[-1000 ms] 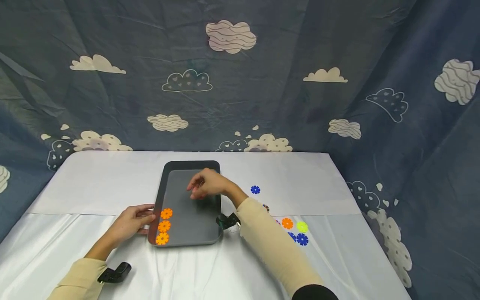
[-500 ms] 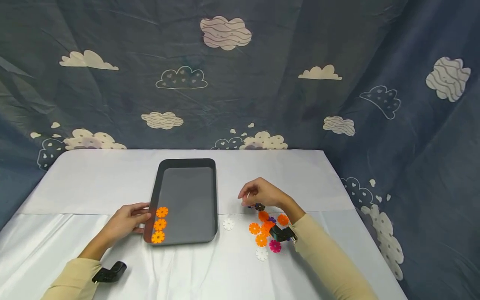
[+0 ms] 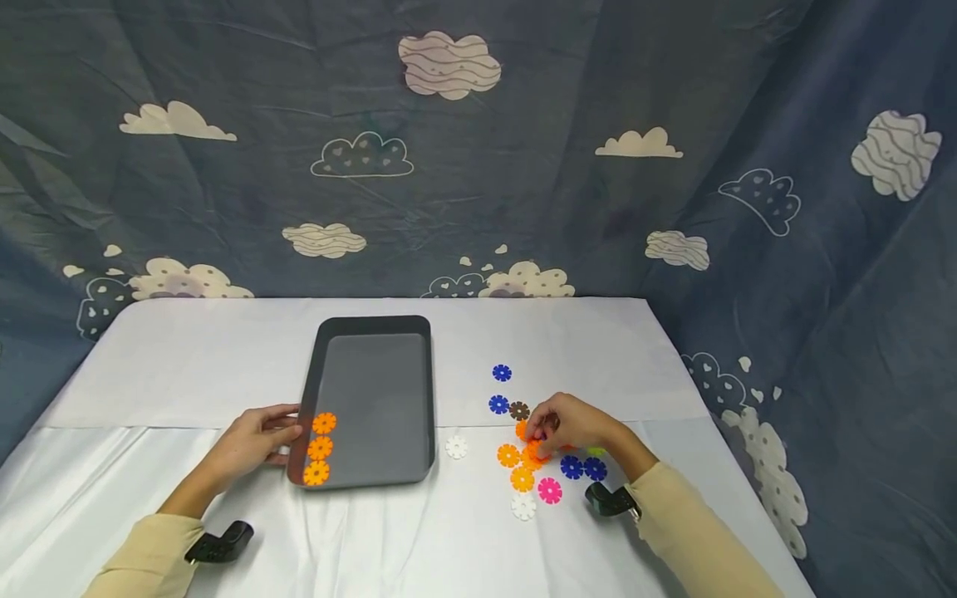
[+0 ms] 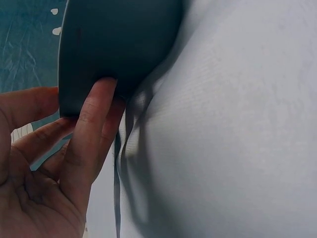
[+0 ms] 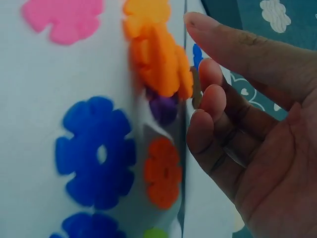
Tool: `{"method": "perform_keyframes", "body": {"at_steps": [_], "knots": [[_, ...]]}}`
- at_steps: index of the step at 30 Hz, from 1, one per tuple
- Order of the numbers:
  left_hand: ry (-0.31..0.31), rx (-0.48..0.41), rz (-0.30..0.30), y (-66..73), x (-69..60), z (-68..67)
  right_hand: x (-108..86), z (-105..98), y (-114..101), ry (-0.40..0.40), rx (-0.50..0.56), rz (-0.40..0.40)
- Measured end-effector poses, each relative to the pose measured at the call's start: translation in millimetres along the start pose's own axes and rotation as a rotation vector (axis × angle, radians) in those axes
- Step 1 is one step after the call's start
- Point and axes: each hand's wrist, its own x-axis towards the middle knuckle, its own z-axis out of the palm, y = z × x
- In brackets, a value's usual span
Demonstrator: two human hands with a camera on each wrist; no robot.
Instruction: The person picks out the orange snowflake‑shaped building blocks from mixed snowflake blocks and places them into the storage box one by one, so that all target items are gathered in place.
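Observation:
My left hand holds the left rim of a dark grey tray; in the left wrist view its fingers lie on both sides of the tray's wall. Three orange flower-shaped plastic discs stand in a column along the tray's left side. My right hand hovers over a cluster of orange discs right of the tray. In the right wrist view its thumb and fingers are apart beside overlapping orange discs, with nothing seen between them. A purple disc lies under these.
Around the cluster lie blue discs, a pink disc, a brown disc, a yellow-green disc and white discs. Another blue disc lies farther back. A dark cloud-patterned curtain hangs behind the white-covered table.
My right hand has moved from above the tray, rightward past the blue and brown discs, then down to the orange cluster. My left hand stays at the tray's rim.

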Motion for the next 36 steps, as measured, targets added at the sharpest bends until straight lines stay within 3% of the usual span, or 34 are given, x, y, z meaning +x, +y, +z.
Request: {"method": "perform_keyframes", "body": {"at_steps": [9, 14, 27, 36], "knots": [[0.008, -0.01, -0.005, -1.9, 1.5, 0.6, -4.8, 7.1, 6.0, 0.035, -0.095, 0.051], [0.008, -0.014, -0.004, -2.7, 1.0, 0.8, -3.6, 9.3, 5.4, 0.048, -0.093, 0.085], [0.013, -0.008, 0.005, -3.2, 1.7, 0.0, 3.1, -4.8, 9.5, 0.03, 0.014, 0.063], [0.01, 0.0, -0.002, -4.0, 2.3, 0.4, 24.4, -11.8, -7.0, -0.002, 0.068, 0.05]]}}
